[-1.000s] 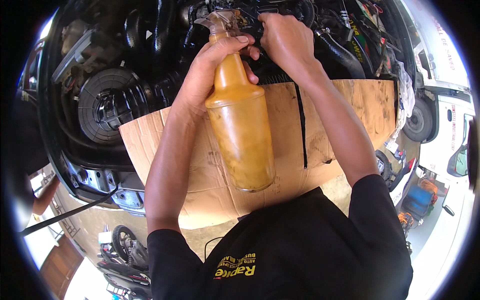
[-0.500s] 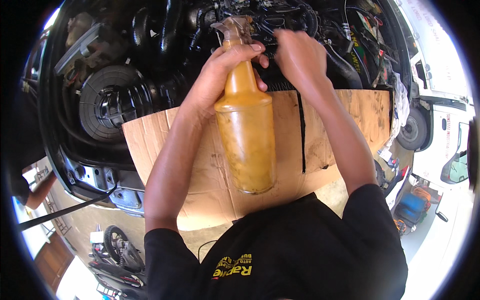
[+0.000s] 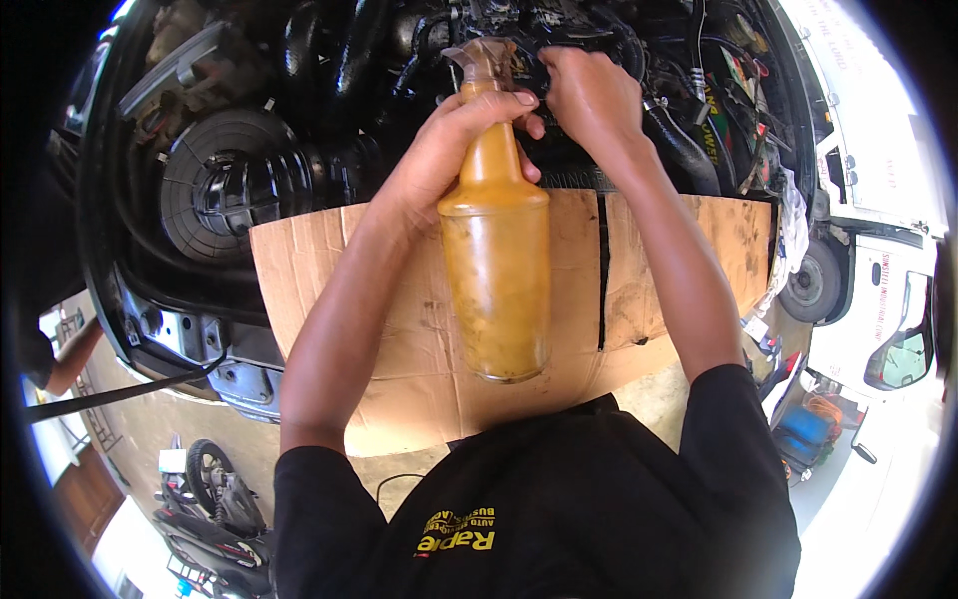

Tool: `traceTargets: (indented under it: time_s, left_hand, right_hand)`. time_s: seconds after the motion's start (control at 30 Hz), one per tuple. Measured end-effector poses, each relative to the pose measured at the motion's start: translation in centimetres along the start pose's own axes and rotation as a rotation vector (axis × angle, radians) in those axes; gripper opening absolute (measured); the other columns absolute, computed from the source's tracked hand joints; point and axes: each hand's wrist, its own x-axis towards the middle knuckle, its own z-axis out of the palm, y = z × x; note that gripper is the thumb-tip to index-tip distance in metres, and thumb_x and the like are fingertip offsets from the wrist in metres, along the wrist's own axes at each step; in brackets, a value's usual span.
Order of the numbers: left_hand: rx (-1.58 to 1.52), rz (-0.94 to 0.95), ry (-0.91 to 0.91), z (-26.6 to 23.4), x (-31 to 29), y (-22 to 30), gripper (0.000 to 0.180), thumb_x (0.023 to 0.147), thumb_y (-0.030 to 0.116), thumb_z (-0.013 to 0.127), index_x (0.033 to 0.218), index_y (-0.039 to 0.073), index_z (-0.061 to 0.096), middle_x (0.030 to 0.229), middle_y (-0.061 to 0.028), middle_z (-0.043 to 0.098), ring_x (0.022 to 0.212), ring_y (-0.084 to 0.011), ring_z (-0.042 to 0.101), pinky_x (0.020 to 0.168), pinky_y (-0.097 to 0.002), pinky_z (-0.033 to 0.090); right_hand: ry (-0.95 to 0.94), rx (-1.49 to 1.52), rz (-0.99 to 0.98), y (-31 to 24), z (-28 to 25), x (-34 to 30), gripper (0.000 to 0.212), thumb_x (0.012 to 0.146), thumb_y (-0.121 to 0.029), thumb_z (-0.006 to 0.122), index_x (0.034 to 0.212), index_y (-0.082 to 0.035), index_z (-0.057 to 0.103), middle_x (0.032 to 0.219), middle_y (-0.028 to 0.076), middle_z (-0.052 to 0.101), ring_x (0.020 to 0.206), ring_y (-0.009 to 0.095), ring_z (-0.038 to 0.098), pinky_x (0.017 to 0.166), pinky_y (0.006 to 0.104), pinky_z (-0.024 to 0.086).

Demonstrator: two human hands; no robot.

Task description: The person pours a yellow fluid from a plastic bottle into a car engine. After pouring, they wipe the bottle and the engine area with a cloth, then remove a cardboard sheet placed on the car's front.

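My left hand (image 3: 459, 140) is wrapped round the neck of a murky amber plastic bottle (image 3: 497, 270). The bottle has a wide, ridged body, and brownish tape or plastic (image 3: 483, 60) covers its top. Its base tilts toward me, over the cardboard. Just right of the bottle's top, my right hand (image 3: 596, 98) is closed above the engine (image 3: 559, 25), knuckles up. Its fingertips are turned away, so whatever they grip is hidden.
A cardboard sheet (image 3: 399, 399) lies over the front edge of the engine bay. A round black ribbed housing (image 3: 225, 190) sits left, hoses (image 3: 684, 150) right. Another person's arm (image 3: 75, 354) shows at far left. A motorcycle (image 3: 220, 499) and a white truck (image 3: 868, 299) stand nearby.
My view has shifted slightly. The bottle stays in my left hand, a little further right in the picture. My right hand, still closed, has moved slightly left, nearer the bottle's top.
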Motion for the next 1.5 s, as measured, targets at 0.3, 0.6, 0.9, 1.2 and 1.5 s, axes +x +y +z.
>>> traceTargets:
  time_s: [0.3,0.6,0.9,1.2,1.5]
  left_hand:
    - [0.007,-0.019,-0.015,0.2,0.4,0.2,0.036,0.099,0.033,0.079,0.114,0.003,0.067,0.100,-0.0072,0.073,0.073,-0.0183,0.076,0.065,-0.0364,0.066]
    - [-0.006,-0.016,-0.004,0.4,0.3,-0.2,0.034,0.101,0.032,0.078,0.119,0.005,0.068,0.101,-0.0077,0.073,0.072,-0.0198,0.075,0.065,-0.0377,0.064]
    - [0.000,-0.035,-0.017,0.5,0.4,-0.2,0.042,0.099,0.033,0.079,0.126,0.005,0.065,0.102,-0.0082,0.073,0.071,-0.0197,0.075,0.066,-0.0355,0.063]
    - [-0.020,-0.047,-0.001,0.3,0.5,-0.1,0.042,0.099,0.031,0.078,0.129,0.004,0.064,0.105,-0.0093,0.071,0.072,-0.0213,0.075,0.066,-0.0367,0.063]
    - [0.016,-0.045,-0.017,0.8,0.3,0.2,0.043,0.100,0.030,0.075,0.132,0.004,0.061,0.104,-0.0089,0.071,0.072,-0.0211,0.075,0.065,-0.0351,0.061]
  right_hand:
    - [0.101,0.120,0.035,1.8,0.2,-1.0,0.028,0.098,-0.016,0.068,0.120,-0.011,0.084,0.093,0.020,0.080,0.094,0.042,0.079,0.081,0.0540,0.062]
    - [0.121,-0.129,-0.056,2.7,2.0,-2.3,0.037,0.102,-0.016,0.067,0.136,-0.026,0.079,0.093,0.012,0.076,0.081,0.036,0.078,0.066,0.0487,0.062]
    - [0.204,-0.039,-0.066,3.5,3.0,-2.9,0.033,0.102,-0.018,0.070,0.132,-0.026,0.080,0.091,0.007,0.074,0.080,0.034,0.077,0.067,0.0473,0.062]
    - [0.202,0.022,0.035,3.6,2.0,-4.1,0.027,0.104,-0.018,0.070,0.127,-0.025,0.082,0.093,0.010,0.077,0.083,0.034,0.077,0.068,0.0474,0.061]
    - [0.240,0.102,0.126,5.1,1.9,-5.7,0.019,0.102,-0.017,0.073,0.118,-0.022,0.083,0.100,0.009,0.082,0.090,0.033,0.079,0.076,0.0466,0.062]
